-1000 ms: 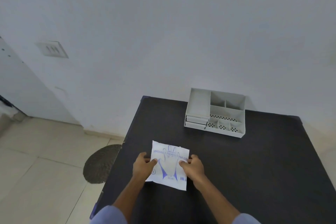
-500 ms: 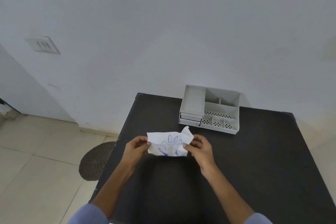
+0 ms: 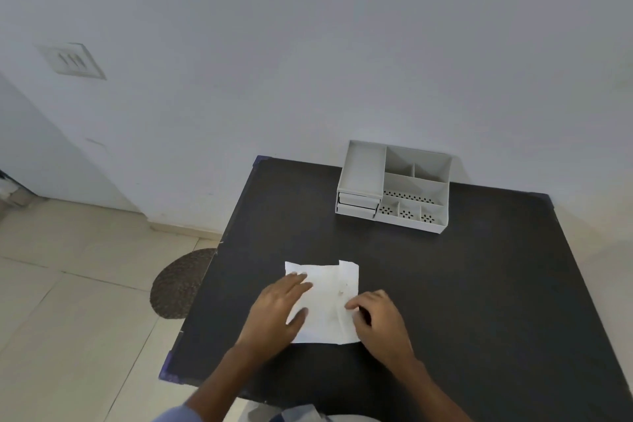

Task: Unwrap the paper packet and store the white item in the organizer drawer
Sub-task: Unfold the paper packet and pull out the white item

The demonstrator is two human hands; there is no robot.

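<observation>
Unwrapping was barely begun: the left hand (image 3: 279, 313) lay flat on the paper packet (image 3: 325, 301) at lower centre, the right hand (image 3: 376, 319) pinched its edge, ready to peel.

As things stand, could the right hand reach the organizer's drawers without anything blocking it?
Probably yes. The right hand rests at the paper packet's right edge, and only bare black table lies between it and the organizer. Its drawers look closed.
</observation>
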